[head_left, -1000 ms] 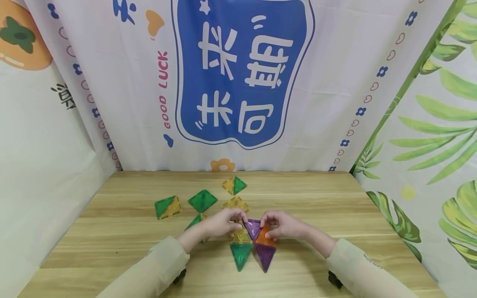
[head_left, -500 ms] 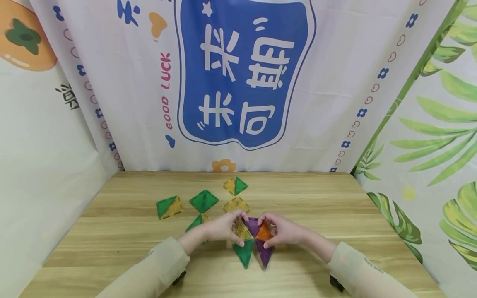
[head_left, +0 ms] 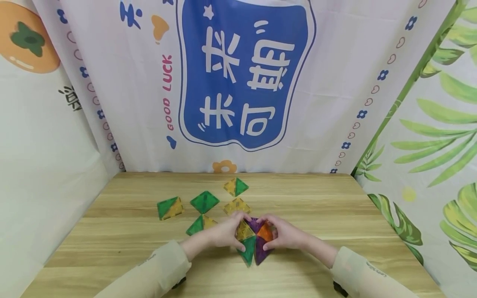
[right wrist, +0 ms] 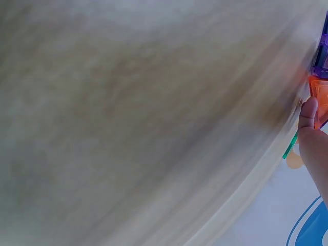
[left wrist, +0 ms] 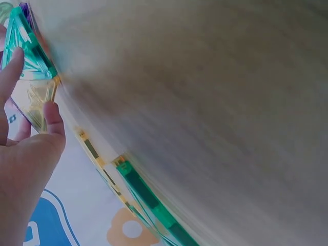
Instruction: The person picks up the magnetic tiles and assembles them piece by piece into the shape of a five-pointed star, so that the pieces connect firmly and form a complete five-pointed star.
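Translucent triangular magnetic tiles form a fan on the wooden table. It has a yellow tile (head_left: 244, 231) and green tile (head_left: 247, 251) at left, a purple tile (head_left: 254, 224) at the top, and an orange tile (head_left: 265, 232) above a darker purple tile (head_left: 261, 255) at right. My left hand (head_left: 226, 232) curls around the left side, thumb on the green tile (left wrist: 31, 54). Curled around the right side is my right hand (head_left: 286, 233), its thumb on the darker purple tile. A narrow gap separates the two lower tips. The right wrist view catches only part of the orange tile (right wrist: 322, 97).
Other tile pairs lie left and behind: a green-and-yellow pair (head_left: 170, 207), a green pair (head_left: 204, 202), another green-and-yellow pair (head_left: 196, 226) near my left forearm, a yellow pair (head_left: 237, 205) and a yellow-and-green pair (head_left: 236, 187). A printed curtain (head_left: 328, 124) hangs behind the table (head_left: 316, 194).
Both thumbs have slid down from the upper tiles to the lower green and purple ones. Those lower tiles have swung inward, narrowing the gap between them.
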Tool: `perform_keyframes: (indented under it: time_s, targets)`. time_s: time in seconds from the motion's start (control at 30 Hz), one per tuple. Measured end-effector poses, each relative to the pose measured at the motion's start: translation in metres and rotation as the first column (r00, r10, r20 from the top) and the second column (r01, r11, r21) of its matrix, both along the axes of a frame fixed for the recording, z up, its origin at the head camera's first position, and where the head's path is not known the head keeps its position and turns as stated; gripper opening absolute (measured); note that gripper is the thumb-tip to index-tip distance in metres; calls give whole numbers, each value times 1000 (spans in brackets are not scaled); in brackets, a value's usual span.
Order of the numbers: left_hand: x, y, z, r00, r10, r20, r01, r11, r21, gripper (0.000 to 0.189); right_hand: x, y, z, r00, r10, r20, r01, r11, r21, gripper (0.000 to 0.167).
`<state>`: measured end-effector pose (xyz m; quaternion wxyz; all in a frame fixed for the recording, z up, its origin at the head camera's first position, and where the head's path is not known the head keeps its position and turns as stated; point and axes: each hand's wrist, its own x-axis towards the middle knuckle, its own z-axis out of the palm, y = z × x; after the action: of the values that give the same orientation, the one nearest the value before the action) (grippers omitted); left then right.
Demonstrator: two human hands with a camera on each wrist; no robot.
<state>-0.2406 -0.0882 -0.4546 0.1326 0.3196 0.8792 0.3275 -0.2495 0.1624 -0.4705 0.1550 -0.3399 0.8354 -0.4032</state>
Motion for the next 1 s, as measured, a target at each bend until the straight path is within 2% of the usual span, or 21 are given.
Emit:
perform_keyframes:
  time_s: [0.13,0.2,0.47,0.77,1.0]
  targets:
    - [2,1,-3,1000,-9,-22,9,1000,-30,74,0,2,-4,989,14,-144,-6,998,57,63]
    - [3,1,-4,999,-19,-28,18,999,-34,72,0,3,-6,985,24,-174,-14,998,60,62]
    - [5,-1,-6,998,-28,-60,23,996,-81,67,2,2,-7,982,27,-185,-12,996,84,60]
    - [11,-7,-5,996,-29,-89,15,988,-155,65,5,-2,-1,969,112,-219,-80,985,152,58]
    - [16,-14,-4,992,-35,-120,11,981,-192,65,11,-11,1,959,114,-259,-60,976,208,57]
